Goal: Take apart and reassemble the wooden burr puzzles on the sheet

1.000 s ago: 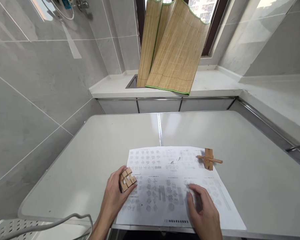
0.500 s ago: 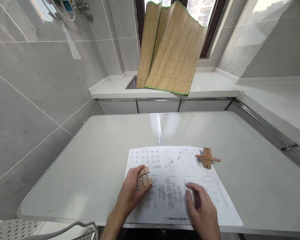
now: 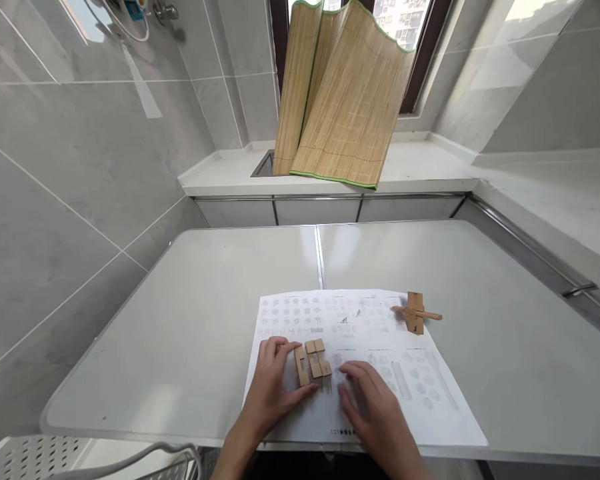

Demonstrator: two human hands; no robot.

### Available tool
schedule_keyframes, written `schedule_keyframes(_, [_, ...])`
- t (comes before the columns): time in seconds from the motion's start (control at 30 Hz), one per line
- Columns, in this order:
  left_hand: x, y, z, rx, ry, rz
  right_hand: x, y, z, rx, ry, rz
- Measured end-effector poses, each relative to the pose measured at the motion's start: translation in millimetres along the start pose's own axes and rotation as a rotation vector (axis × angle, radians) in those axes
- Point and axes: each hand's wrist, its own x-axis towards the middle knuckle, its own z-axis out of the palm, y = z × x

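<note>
A small wooden block puzzle [image 3: 311, 361] lies on a printed instruction sheet [image 3: 415, 387] near the table's front edge. My left hand [image 3: 270, 393] curls around the puzzle's left side, with thumb and fingers touching it. Just right of the puzzle, my right hand [image 3: 375, 413] hovers over the sheet with its fingers spread and nothing in them. A second wooden puzzle [image 3: 415, 313], a cross of pieces with a thin rod through it, rests at the sheet's far right corner, away from both hands.
The grey table [image 3: 190, 320] has a seam down its middle and rounded edges. Behind it runs a white counter [image 3: 420, 170] with bamboo mats [image 3: 340, 93] leaning on the window. A white perforated rack [image 3: 30, 457] sits at the lower left.
My left hand has carried the block puzzle rightward onto the middle of the sheet and set it down. My right hand has shifted left toward it.
</note>
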Motion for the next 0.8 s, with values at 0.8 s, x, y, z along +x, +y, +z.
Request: schedule_keyframes(0.8, [-17, 9, 1, -0.410, -0.034, -0.176, 18, -47, 9, 0.837, -0.240, 0.433])
